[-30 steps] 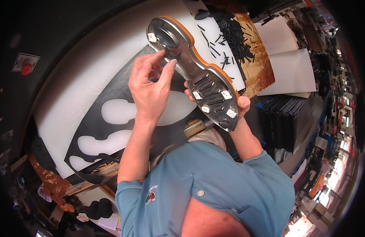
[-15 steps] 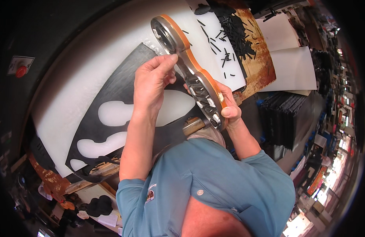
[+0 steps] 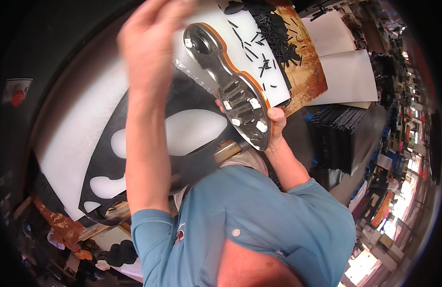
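Note:
My right hand (image 3: 277, 122) grips a sole-shaped cutting die (image 3: 224, 77) by its near end, thumb on the rim. The die is shiny metal with an orange edge, and its hollow side with small white pads faces up toward me. Raised to the far left of the die, my left hand (image 3: 154, 36) is smeared by motion and partly cut off by the top edge. Its fingers cannot be read. Below both hands lies a dark sheet (image 3: 190, 165) with several sole-shaped holes, on a white cutting board (image 3: 82, 134).
Short black strips (image 3: 249, 50) lie on the board's right part, beside a heap of black scraps (image 3: 278, 40) on a rusty brown panel (image 3: 309, 83). Pale sheets (image 3: 345, 76) and a stack of dark sheets (image 3: 333, 138) stand right. A wooden handle (image 3: 227, 151) sits near my waist.
My left hand has left the die's side and swung up and away to the far left. In my right hand the die has turned, showing more of its hollow side.

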{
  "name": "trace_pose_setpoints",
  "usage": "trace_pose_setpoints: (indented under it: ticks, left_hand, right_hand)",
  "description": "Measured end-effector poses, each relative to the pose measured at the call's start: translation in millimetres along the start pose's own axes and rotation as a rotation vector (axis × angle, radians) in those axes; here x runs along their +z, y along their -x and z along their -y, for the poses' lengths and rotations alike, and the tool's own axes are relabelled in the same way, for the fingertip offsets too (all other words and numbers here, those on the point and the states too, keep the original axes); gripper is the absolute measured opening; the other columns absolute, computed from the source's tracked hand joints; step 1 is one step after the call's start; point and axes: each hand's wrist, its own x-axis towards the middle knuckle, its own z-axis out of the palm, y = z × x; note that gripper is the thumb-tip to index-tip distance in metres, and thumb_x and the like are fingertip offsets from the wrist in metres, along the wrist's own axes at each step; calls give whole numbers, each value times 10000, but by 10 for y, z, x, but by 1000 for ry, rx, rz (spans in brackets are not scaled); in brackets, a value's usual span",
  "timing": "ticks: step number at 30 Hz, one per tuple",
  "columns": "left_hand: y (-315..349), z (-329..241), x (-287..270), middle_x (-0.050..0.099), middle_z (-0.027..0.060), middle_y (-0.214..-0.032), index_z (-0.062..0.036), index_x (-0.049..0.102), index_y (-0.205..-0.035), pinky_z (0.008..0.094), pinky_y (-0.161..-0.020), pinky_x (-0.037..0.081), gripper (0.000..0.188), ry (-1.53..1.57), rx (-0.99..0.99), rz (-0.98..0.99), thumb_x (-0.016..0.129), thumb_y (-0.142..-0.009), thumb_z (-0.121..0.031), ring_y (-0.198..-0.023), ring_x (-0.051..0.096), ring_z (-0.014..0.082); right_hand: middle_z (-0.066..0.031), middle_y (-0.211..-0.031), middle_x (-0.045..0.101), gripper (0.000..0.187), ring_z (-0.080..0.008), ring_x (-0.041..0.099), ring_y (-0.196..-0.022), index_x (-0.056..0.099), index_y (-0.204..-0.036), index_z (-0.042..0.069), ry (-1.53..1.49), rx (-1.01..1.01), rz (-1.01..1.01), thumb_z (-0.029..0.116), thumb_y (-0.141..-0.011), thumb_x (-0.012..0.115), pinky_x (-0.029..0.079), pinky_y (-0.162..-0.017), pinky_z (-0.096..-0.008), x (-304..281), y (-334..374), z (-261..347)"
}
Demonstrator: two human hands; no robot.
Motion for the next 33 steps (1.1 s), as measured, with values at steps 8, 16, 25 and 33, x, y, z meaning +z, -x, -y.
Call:
trace_pose_setpoints:
  ticks: [8,16,25,33]
  left_hand:
    - [770,434,-1212,640,255,-1504,25,643,-1474,431,-1188,462,459,-982,116,-10,695,-1064,-177,-1422,604,367]
    - [1702,734,-1812,575,172,-1588,-62,620,-1473,520,-1243,401,502,-1217,134,-64,774,-996,-82,-1533,466,424]
    - [1898,545,-1933,732,120,-1048,32,714,-1146,338,-904,544,171,-873,32,-304,775,-998,-26,-935,666,232]
    - [1834,-49,-1474,697,145,-928,27,709,-1082,389,-763,527,190,-913,331,-60,767,-915,98,-813,640,291]
  right_hand:
    - [-360,-1537,488,1045,-473,574,-1402,331,-1680,26,-286,-8,123,486,-842,755,492,-1223,-531,-202,-128,68]
    - [-226,-1518,579,989,-311,598,-1373,436,-1627,-56,499,-82,55,416,-830,781,446,-1205,-421,-132,-334,455]
    - [-376,-1568,484,902,-491,517,-1385,659,-1501,75,1868,-567,57,345,-663,857,460,-1181,-530,-309,-997,432]
    - [-278,-1572,499,1127,-459,478,-1466,404,-1650,25,1362,-734,607,408,-746,958,408,-1237,-516,363,-940,163]
